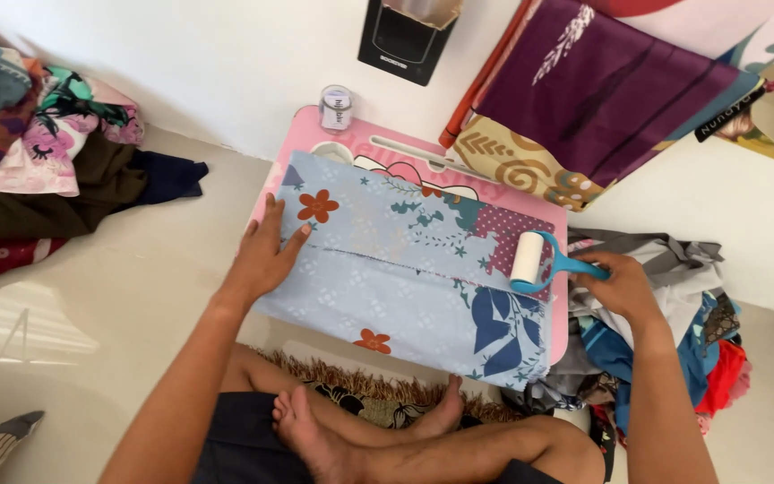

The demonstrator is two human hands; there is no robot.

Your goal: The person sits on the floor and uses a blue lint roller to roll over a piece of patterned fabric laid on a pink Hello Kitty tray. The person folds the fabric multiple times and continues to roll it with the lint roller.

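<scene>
Fabric (405,278) lay flat across the pink table (559,296); your left hand (266,255) pressed it with fingers spread to steady it; your right hand (620,285) gripped the lint roller (530,260), fingers closed round its handle.

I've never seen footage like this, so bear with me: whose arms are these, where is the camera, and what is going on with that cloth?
There is no machine here. A person sits cross-legged on the floor with a camera worn on the head, so the single picture looks down at their own arms and legs. In front stands a small pink lap table with a pale blue flowered cloth spread over it. The left hand lies flat on the cloth's left edge. The right hand has its grip on the blue handle of a lint roller, whose white roll rests on the cloth. Heaps of clothes lie on both sides, and a small jar stands at the table's far edge.
</scene>
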